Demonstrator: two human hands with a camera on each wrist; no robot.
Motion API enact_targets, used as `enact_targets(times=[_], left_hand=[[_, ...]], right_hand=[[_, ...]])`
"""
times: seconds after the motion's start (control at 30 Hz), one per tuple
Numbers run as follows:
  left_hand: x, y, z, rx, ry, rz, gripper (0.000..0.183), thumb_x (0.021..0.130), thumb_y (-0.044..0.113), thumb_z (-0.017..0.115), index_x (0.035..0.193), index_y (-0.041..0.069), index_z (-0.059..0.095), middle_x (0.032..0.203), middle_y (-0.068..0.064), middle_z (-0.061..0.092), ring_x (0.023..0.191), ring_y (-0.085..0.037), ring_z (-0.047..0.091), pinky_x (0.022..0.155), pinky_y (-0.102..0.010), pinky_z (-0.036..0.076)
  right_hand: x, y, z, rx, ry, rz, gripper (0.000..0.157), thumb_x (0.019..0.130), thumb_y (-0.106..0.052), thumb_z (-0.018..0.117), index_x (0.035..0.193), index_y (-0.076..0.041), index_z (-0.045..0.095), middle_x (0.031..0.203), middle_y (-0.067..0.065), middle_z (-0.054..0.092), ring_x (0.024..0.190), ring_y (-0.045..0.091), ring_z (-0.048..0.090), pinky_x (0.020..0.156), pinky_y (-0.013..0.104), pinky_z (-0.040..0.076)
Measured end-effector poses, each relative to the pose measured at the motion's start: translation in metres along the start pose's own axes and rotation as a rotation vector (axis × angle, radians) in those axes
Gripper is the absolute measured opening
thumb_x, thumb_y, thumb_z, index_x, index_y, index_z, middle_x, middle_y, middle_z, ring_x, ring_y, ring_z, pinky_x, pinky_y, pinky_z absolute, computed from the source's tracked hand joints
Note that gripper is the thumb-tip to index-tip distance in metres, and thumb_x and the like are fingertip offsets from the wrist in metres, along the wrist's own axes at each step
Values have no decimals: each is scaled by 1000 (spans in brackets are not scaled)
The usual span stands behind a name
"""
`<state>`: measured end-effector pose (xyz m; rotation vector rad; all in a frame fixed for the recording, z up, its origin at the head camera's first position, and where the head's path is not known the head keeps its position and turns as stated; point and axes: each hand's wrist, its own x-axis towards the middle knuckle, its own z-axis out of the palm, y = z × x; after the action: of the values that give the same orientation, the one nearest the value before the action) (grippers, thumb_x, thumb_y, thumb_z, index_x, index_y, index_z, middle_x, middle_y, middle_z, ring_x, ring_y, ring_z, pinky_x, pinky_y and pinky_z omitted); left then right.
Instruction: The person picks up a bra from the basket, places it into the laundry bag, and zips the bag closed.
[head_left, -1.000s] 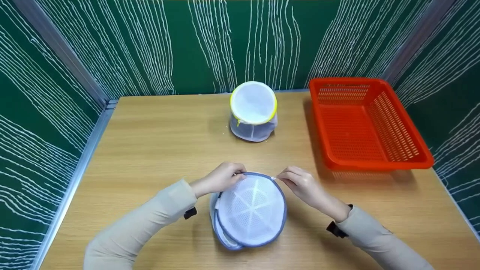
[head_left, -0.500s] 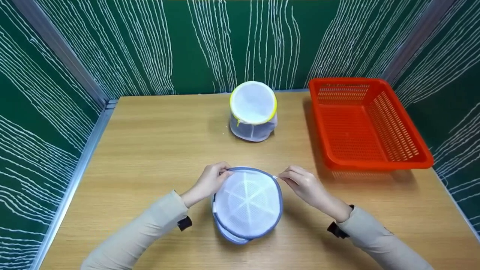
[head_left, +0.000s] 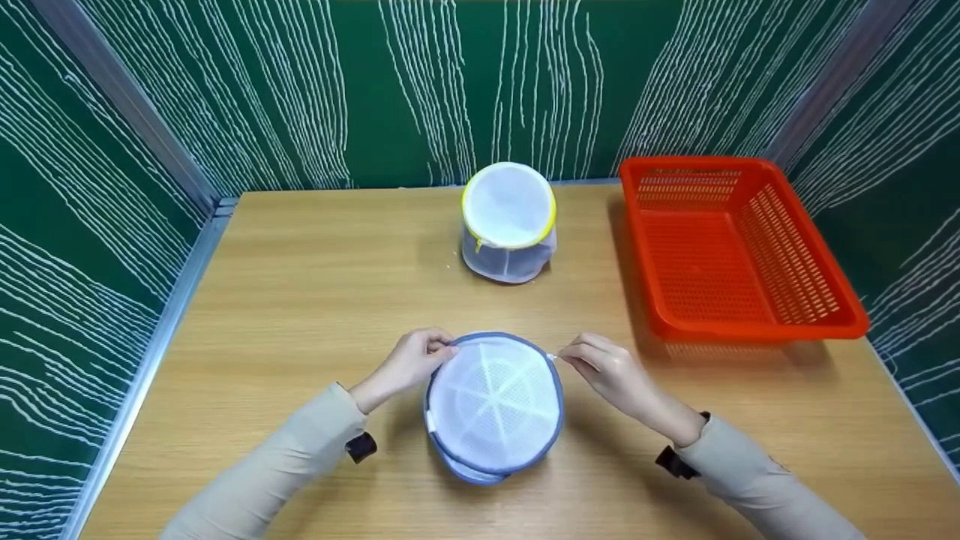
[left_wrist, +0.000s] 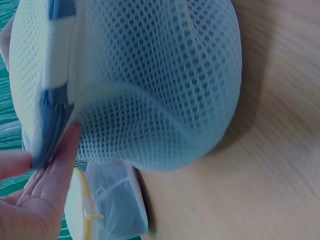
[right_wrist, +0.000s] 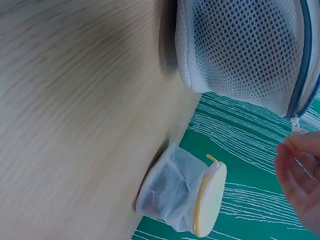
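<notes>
A round white mesh laundry bag (head_left: 496,409) with blue zipper edging stands on the table in front of me. My left hand (head_left: 409,361) pinches its blue rim (left_wrist: 50,122) at the upper left, between thumb and fingers. At the upper right of the rim, my right hand (head_left: 609,371) pinches the small white zipper pull (right_wrist: 295,124) with its fingertips. The bag's round lid lies over the top, and part of the body shows beneath it at the lower left. What the bag holds, if anything, cannot be made out.
Behind the bag stands a smaller white mesh bag (head_left: 508,210) with a yellow zipper rim. An orange-red plastic basket (head_left: 660,319) sits at the right of the wooden table (head_left: 322,255). Green panels with white lines (head_left: 382,97) enclose the back and sides.
The left hand has shifted left along the rim, and the lid has moved slightly up and left, covering more of the body. The right hand keeps hold of the zipper pull, almost still.
</notes>
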<state>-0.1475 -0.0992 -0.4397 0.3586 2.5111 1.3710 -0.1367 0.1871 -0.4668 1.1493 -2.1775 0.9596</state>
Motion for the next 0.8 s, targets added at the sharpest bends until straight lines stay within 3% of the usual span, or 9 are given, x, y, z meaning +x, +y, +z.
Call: enact_targets(times=[0.2,0.47,0.8], left_hand=[[8,10,-10,159,-142,-38,24,86,13,54,103,-3,58,86,-10,60,77,-18,56,63,-24,48],[21,35,-13,359,-263,-89,35,88,17,50,121,5,49,106,-14,57,93,-22,55,75,-30,49],[37,62,0,472,-314,72,37,92,17,44,127,6,43,128,-12,46,118,-25,42,97,-37,36]], right_hand=[[1,1,2,13,12,-4,20,67,15,65,81,0,64,74,5,58,68,15,55,63,15,46],[2,1,4,16,32,-18,22,65,17,66,80,1,64,74,4,58,68,14,55,63,16,47],[4,0,5,6,57,-67,10,75,7,64,81,0,64,75,4,58,67,15,55,59,21,48]])
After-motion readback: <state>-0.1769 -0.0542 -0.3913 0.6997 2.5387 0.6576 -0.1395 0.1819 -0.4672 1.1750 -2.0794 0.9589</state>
